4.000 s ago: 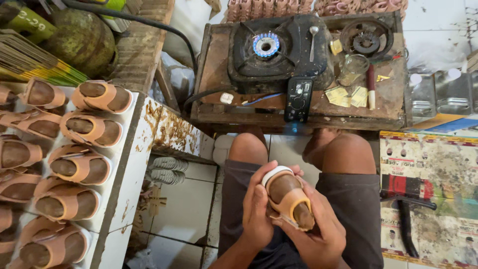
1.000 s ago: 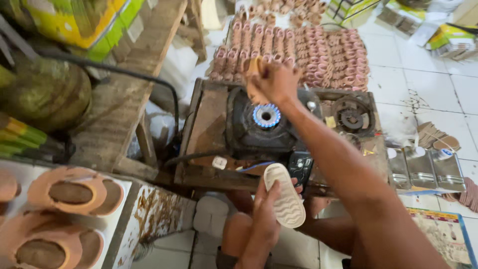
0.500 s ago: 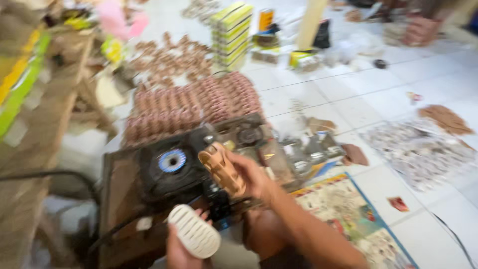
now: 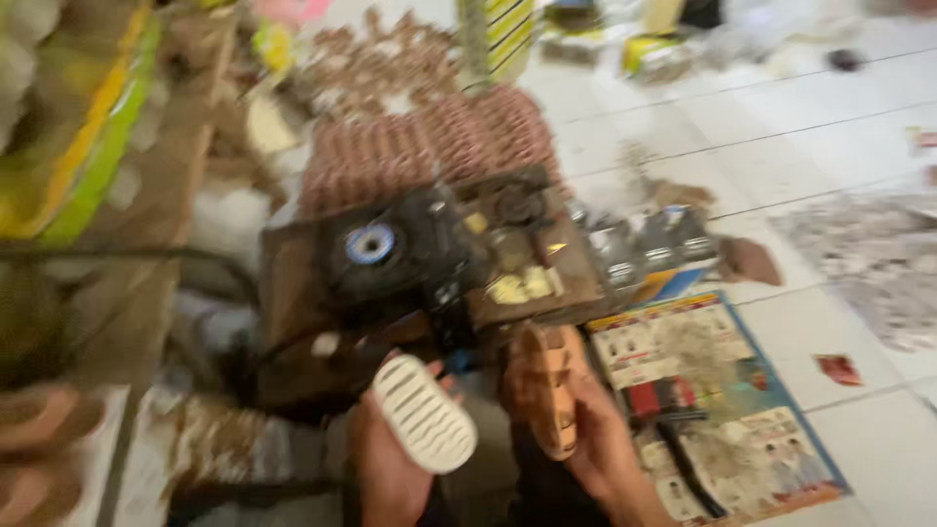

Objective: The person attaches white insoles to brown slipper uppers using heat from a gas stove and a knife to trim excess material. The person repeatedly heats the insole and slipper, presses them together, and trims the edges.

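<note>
The view is blurred by head motion. My left hand [image 4: 386, 468] holds a white ribbed shoe sole [image 4: 423, 414] near the bottom centre, its tread facing up. My right hand [image 4: 600, 439] grips a tan sandal upper [image 4: 543, 388] just to the right of the sole. Both hands are low, in front of a dark two-burner gas stove [image 4: 429, 249] whose left burner [image 4: 370, 243] shows a blue flame ring.
Rows of brown sandal pieces [image 4: 420, 146] lie on the white tile floor behind the stove. A colourful printed sheet [image 4: 712, 400] with dark tools on it lies at right. Finished sandals [image 4: 39, 429] sit at far left by a wooden bench [image 4: 166, 195].
My right hand has pulled the tan upper back from over the stove down beside the white sole. The camera has swung right, then partly back, blurring the view.
</note>
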`<state>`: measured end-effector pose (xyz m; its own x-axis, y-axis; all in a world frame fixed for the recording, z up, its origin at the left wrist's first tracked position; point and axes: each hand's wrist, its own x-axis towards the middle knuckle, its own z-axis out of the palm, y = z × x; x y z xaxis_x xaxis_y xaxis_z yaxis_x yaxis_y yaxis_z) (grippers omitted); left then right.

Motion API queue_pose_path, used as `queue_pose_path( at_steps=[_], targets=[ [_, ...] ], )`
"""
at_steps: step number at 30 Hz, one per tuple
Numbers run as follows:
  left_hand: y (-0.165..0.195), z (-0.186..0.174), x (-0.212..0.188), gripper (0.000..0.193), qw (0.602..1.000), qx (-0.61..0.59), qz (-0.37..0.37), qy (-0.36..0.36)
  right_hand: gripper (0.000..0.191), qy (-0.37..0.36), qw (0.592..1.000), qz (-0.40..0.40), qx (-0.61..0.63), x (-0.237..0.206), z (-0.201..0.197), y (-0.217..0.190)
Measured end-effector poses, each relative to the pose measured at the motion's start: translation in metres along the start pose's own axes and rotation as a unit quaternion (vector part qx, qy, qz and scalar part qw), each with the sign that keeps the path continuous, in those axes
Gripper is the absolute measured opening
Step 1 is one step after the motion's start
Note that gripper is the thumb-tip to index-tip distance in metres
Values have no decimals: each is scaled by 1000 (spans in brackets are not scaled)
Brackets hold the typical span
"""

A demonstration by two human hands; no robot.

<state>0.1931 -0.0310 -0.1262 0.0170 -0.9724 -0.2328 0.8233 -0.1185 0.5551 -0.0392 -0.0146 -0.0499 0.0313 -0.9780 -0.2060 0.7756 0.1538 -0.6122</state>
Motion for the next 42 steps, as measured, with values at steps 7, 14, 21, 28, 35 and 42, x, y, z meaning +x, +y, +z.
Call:
queue_pose_path(
  at_steps=[7,14,21,28,35,42],
  targets=[
    [1,84,-53,60,979,52,68,-185,79,-39,927,-185,-325,-32,12,20],
    [-4,77,-60,58,974,128,113,-147,85,-57,912,-202,-352,-47,15,46],
    [-7,71,-57,54,969,122,122,-178,82,-101,873,-249,-407,-40,15,57],
    [-6,65,-61,52,974,126,117,-146,81,-100,882,-224,-402,-41,13,67],
    [-13,56,-60,52,978,128,119,-118,82,-77,875,-197,-436,-43,11,71],
    [-18,49,-68,53,975,143,131,-111,80,-85,823,-250,-503,-54,18,67]
  ],
)
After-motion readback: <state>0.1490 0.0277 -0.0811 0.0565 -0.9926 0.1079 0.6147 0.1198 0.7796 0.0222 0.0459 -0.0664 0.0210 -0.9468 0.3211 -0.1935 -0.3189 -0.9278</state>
